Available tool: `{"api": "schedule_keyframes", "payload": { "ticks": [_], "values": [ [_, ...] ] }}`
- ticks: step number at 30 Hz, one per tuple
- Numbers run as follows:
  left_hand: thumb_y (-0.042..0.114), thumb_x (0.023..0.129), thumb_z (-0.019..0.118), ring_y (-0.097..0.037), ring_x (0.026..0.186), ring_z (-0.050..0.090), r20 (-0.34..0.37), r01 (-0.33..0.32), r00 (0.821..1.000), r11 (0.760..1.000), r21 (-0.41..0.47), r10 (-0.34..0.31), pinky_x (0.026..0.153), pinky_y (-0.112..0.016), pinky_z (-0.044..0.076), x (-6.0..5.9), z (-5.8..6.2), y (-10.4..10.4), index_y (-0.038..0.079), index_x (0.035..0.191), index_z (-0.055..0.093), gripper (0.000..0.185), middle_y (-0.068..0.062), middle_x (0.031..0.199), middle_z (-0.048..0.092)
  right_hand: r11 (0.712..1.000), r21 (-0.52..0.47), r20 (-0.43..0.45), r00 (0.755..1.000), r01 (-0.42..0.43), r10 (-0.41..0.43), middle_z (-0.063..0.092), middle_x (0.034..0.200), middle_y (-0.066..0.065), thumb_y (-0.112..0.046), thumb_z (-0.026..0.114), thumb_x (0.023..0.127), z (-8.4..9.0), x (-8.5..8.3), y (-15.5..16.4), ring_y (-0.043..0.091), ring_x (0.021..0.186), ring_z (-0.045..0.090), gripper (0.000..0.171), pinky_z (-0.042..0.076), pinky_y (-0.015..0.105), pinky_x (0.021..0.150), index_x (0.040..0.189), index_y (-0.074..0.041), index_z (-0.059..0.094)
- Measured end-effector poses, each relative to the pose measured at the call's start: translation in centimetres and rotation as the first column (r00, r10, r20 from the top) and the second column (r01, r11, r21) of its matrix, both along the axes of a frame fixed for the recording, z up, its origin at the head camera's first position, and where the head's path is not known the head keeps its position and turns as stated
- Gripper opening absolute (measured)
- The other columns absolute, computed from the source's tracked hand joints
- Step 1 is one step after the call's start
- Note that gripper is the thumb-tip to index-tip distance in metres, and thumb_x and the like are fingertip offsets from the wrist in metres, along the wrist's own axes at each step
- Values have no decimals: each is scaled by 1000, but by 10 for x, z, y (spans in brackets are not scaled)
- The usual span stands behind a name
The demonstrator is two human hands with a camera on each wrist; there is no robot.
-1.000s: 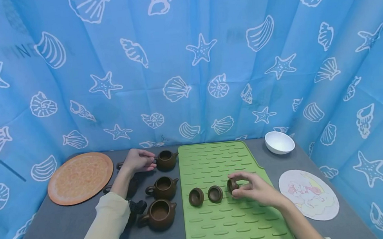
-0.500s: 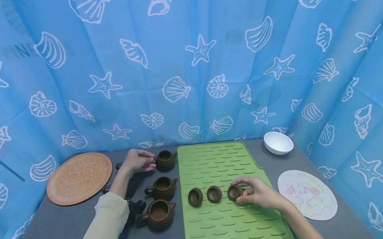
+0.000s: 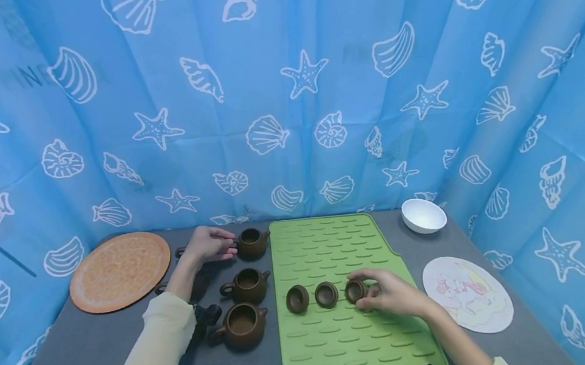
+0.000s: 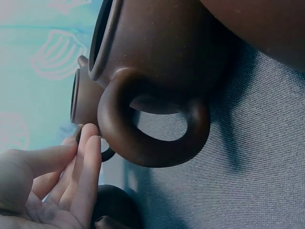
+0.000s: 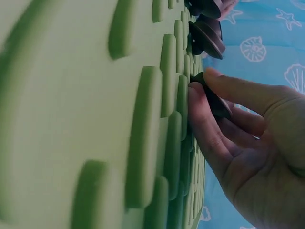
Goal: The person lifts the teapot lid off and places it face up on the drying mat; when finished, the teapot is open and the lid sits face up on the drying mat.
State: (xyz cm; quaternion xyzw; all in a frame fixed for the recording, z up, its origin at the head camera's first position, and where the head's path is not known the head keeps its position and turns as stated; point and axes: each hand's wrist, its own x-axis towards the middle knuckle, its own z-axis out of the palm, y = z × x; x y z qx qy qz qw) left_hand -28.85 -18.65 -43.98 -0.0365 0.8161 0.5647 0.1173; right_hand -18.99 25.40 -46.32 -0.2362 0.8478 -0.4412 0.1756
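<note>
My left hand (image 3: 209, 245) pinches the handle of the farthest brown teapot (image 3: 253, 245), which stands lidless beside the mat; in the left wrist view thumb and fingertips meet at that handle. Two more lidless teapots, a middle one (image 3: 248, 286) and a near one (image 3: 242, 325), stand in front of it. On the green mat (image 3: 339, 358) my right hand (image 3: 392, 294) holds a small brown teapot lid (image 3: 355, 291) between thumb and fingers, hollow side up. Left of it lie two similar lids, a middle lid (image 3: 326, 295) and a left lid (image 3: 297, 299).
More teapots are partly hidden behind the left forearm, with one handle (image 3: 160, 288) showing. A round tan board (image 3: 121, 273) lies at the left. At the right are a white bowl (image 3: 424, 215) and a round picture mat (image 3: 468, 295). A blue shell-print curtain (image 3: 308, 126) hangs behind.
The lid in my right hand has tipped from standing on its edge to lying hollow side up on the mat. My left hand stays at the far teapot's handle.
</note>
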Motion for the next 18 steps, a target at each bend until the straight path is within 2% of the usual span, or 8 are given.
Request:
{"api": "schedule_keyframes", "payload": {
  "ticks": [7,11,15,18],
  "values": [
    [5,110,60,-22,97,82,-1,9,1000,1000,8,-9,94,-42,67,-1,3,-2,-9,138,66,32,-31,129,73,999,29,-13,999,-29,29,68,135,31,-14,82,97,5,-5,-1,14,64,68,68,54,26,54,152,10,51],
    [5,110,60,-24,98,82,7,15,1000,1000,11,-15,93,-41,68,1,7,-5,-10,140,65,34,-31,131,72,999,5,-14,999,-44,45,61,143,37,-14,77,101,8,-7,2,24,70,75,65,63,34,61,152,13,49],
    [6,110,60,-27,101,82,11,44,999,999,2,-44,94,-42,68,5,12,-8,-10,141,64,35,-32,131,72,1000,-9,-35,999,-25,25,58,145,39,-15,74,103,11,-9,5,28,73,77,61,66,38,65,151,12,49],
    [7,110,62,-28,102,82,7,60,998,998,-2,-60,93,-42,68,6,16,-12,-9,140,64,35,-31,130,73,1000,-18,-56,998,3,-4,59,145,37,-18,74,104,15,-12,2,29,68,74,59,64,37,61,151,8,51]
  ]
}}
